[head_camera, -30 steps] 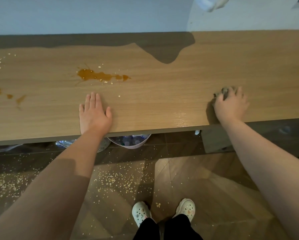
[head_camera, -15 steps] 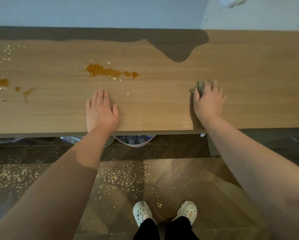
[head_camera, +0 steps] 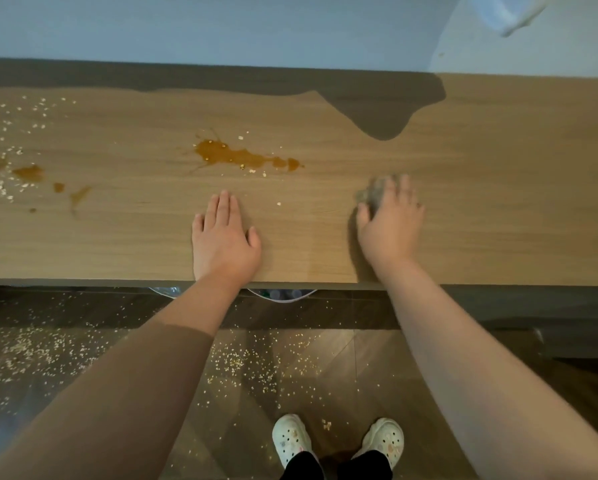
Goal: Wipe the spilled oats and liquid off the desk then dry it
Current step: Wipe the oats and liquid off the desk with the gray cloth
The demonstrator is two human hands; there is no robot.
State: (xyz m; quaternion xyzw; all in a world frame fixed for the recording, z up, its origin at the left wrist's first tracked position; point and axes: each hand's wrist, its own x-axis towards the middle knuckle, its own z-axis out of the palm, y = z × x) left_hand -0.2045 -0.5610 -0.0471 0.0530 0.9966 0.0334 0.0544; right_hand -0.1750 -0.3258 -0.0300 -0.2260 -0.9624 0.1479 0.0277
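Observation:
A long wooden desk (head_camera: 498,202) runs across the view. An amber puddle (head_camera: 235,155) with a few oat flakes lies in its middle, just beyond my left hand. Smaller amber drops (head_camera: 31,173) and scattered oats (head_camera: 10,140) cover the left end. My left hand (head_camera: 223,239) rests flat on the desk near the front edge, fingers straight. My right hand (head_camera: 391,223) presses a small grey cloth (head_camera: 372,194) onto the desk to the right of the puddle; most of the cloth is hidden under the fingers, which are blurred.
Many oats (head_camera: 242,362) are strewn over the dark wood floor below the desk. A basket (head_camera: 280,294) peeks out under the desk edge. My feet in white clogs (head_camera: 290,439) stand on the floor. A wall runs behind the desk.
My right hand has slid the cloth leftward along the desk, toward the middle puddle. My left hand stays flat in the same spot; the view has shifted left.

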